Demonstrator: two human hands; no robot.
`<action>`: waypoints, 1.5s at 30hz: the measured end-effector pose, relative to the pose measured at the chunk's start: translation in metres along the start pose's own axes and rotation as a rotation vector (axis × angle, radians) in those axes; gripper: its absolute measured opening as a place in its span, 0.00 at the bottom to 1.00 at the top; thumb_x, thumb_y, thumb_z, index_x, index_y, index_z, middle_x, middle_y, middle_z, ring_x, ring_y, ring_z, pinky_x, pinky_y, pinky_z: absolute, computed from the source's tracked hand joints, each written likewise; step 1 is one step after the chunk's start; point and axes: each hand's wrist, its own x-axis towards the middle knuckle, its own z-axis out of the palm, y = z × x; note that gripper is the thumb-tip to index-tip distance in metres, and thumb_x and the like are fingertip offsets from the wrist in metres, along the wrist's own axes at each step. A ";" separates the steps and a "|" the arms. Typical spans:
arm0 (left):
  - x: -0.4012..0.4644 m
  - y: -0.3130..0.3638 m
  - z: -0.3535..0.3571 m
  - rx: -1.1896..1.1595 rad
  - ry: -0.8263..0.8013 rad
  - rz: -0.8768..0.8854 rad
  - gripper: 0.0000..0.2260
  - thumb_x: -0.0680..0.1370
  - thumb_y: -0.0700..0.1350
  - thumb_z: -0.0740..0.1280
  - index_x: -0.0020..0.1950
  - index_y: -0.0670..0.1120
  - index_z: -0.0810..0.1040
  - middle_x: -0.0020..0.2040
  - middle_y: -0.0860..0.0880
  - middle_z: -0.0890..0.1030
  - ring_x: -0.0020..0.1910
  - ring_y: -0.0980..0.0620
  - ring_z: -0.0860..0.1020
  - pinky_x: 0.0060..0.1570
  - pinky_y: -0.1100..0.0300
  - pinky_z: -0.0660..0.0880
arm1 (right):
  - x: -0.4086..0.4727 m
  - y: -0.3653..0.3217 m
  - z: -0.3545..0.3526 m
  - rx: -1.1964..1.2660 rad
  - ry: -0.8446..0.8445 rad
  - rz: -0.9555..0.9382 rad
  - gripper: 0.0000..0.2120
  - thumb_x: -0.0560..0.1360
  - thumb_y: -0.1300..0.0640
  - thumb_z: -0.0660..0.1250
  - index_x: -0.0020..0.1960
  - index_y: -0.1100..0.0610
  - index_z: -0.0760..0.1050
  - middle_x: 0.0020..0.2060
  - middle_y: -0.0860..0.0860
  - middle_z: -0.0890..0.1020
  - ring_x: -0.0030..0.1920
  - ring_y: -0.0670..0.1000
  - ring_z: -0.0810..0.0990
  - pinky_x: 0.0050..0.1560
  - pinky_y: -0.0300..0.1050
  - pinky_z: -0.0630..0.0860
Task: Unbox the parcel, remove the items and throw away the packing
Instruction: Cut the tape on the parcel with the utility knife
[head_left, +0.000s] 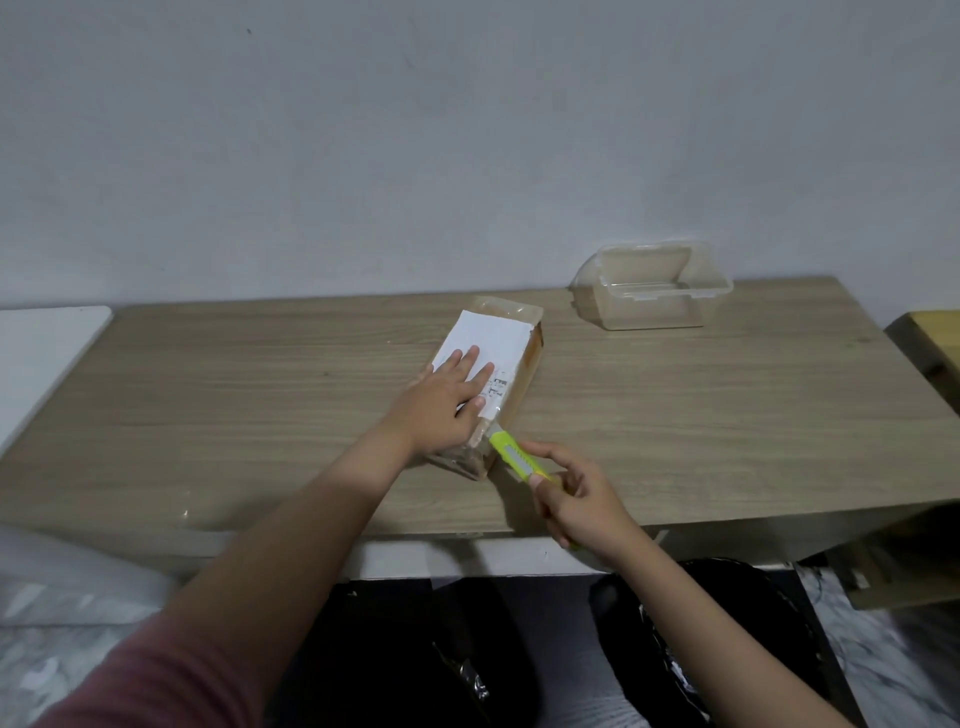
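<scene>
A brown cardboard parcel wrapped in clear tape, with a white label on top, lies in the middle of the wooden table. My left hand rests flat on its top, fingers spread over the label. My right hand grips a yellow-green utility knife, whose tip touches the parcel's near right corner. The blade itself is too small to make out.
A clear plastic container with an open lid stands at the table's back right. A black bin bag sits on the floor below the table's front edge. A white surface adjoins the table's left end, a wooden piece the right.
</scene>
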 end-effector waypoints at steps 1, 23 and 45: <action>0.004 0.003 -0.001 -0.008 -0.011 -0.017 0.22 0.82 0.48 0.52 0.76 0.52 0.54 0.79 0.50 0.47 0.77 0.51 0.45 0.75 0.50 0.44 | -0.004 0.001 0.002 -0.008 -0.002 -0.002 0.17 0.79 0.65 0.59 0.62 0.48 0.74 0.24 0.56 0.68 0.14 0.47 0.63 0.17 0.35 0.61; 0.025 0.034 -0.019 -0.044 -0.165 -0.106 0.23 0.79 0.53 0.60 0.73 0.63 0.57 0.78 0.43 0.43 0.77 0.44 0.46 0.72 0.49 0.56 | -0.015 -0.008 -0.006 0.114 0.304 0.014 0.17 0.78 0.66 0.60 0.58 0.46 0.74 0.24 0.55 0.69 0.15 0.46 0.62 0.17 0.33 0.61; 0.049 0.057 -0.017 0.077 -0.141 -0.235 0.24 0.80 0.55 0.57 0.75 0.57 0.57 0.75 0.40 0.60 0.76 0.42 0.53 0.66 0.48 0.65 | -0.002 -0.017 -0.004 0.022 0.427 0.067 0.17 0.77 0.64 0.60 0.63 0.52 0.73 0.25 0.53 0.72 0.15 0.45 0.67 0.18 0.33 0.64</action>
